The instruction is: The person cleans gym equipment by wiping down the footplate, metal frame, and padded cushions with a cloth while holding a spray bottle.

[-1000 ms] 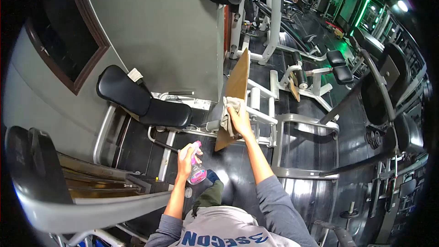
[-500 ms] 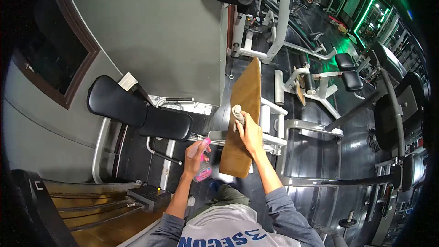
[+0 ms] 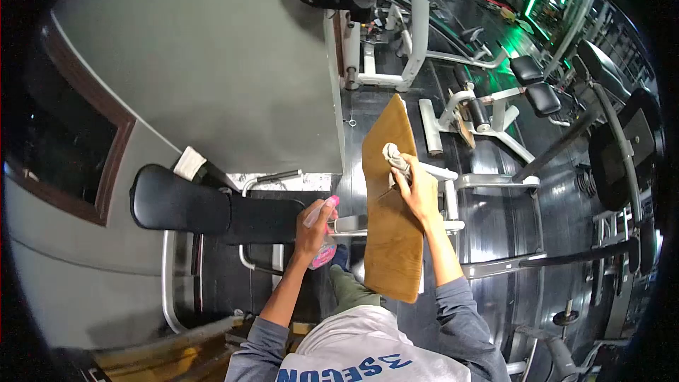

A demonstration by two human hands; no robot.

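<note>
A brown board (image 3: 393,240) stands tilted on a pale metal frame in front of me. My right hand (image 3: 419,187) is closed on a crumpled whitish cloth (image 3: 393,155), which lies against the upper half of the board's face. To the left of the board, my left hand (image 3: 312,230) is wrapped round a clear spray bottle (image 3: 324,253) with a pink nozzle and pink label. The bottle is apart from the board, its upper part partly covered by my fingers.
A black padded seat (image 3: 177,198) stands on the left, with a white cloth or paper (image 3: 189,163) behind it. Grey walls (image 3: 212,64) rise beyond. On the right are a leg machine (image 3: 488,110) and a large machine with curved bars (image 3: 615,148).
The view has shifted and turned, and the board's face shows more broadly. My right hand and the cloth have moved over the board, away from its left edge. The bottle stays in my left hand.
</note>
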